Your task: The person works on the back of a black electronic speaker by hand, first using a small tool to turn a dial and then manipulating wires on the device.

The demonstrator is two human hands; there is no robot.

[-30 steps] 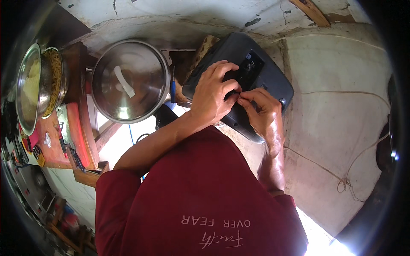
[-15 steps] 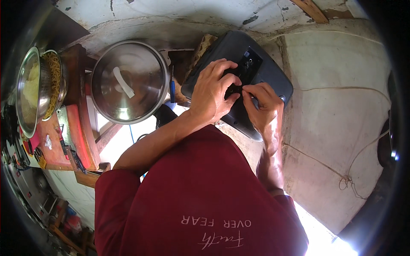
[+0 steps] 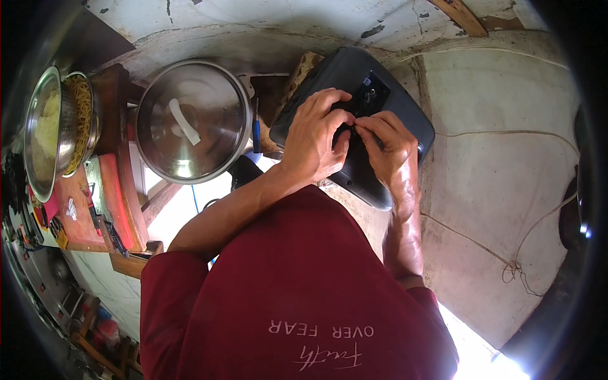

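A dark grey boxy device [image 3: 405, 114] with rounded corners leans at the far side, with a glossy black panel [image 3: 372, 92] on its face. My left hand [image 3: 313, 136] lies over the device, fingers curled, thumb and forefinger around a small dark part below the panel. Thumb and forefinger of my right hand [image 3: 389, 142] are pinched together there, their tips meeting my left forefinger. Whatever sits between the fingertips is too small and too hidden to name.
Left of the device is a large steel pot with a lid [image 3: 193, 120]; a blue-handled screwdriver [image 3: 256, 133] stands between them. Farther left, a colander [image 3: 47, 136] and a bowl of noodles [image 3: 79, 120] rest by a wooden table [image 3: 82, 231] holding tools. A cord [image 3: 475, 237] hangs along the right wall.
My right hand has shifted slightly up and left, its fingertips now against my left forefinger. My left thumb has drawn in a little. The device stays in place.
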